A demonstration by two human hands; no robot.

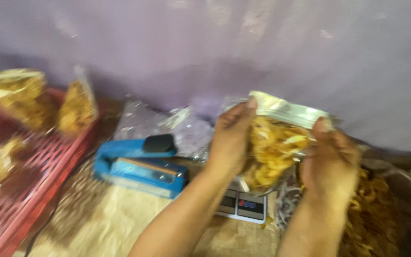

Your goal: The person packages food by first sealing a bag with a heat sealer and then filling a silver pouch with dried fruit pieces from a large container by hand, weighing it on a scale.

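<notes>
A clear plastic bag of yellow chips point(274, 147) is held up between both hands, just above a small digital scale point(242, 205). My left hand point(231, 138) grips the bag's left side, thumb at the top seal strip. My right hand point(330, 159) grips the right side near the top edge. The frame is blurred by motion.
A blue heat sealer point(139, 164) lies left of the scale on a tan surface. A red plastic crate point(34, 176) at far left holds several filled chip bags point(74, 107). Empty clear bags point(167, 126) lie by the wall. Loose chips point(374, 214) are piled at right.
</notes>
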